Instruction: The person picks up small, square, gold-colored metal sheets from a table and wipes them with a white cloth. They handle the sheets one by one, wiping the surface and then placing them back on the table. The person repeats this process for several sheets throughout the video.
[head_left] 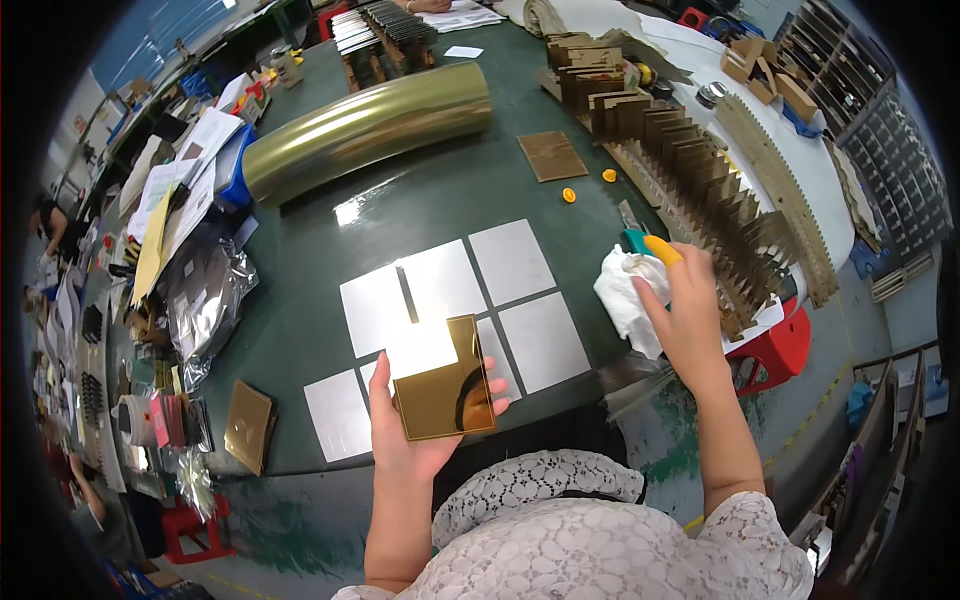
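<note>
Toward half past six from the head view's centre, the left hand [415,455] is closed around a gold mirrored plate [440,395], thumb on one edge, fingertips showing at the other. At three o'clock, the right hand [690,318] is partly open, thumb and index finger apart beside a white cloth [628,305]; I cannot tell whether it grips anything. A yellow piece [662,250] is at its index fingertip, near a green-handled tool [635,241]. Silvery squares [447,275] lie on the tabletop [400,220], from nine round to two o'clock of the plate.
</note>
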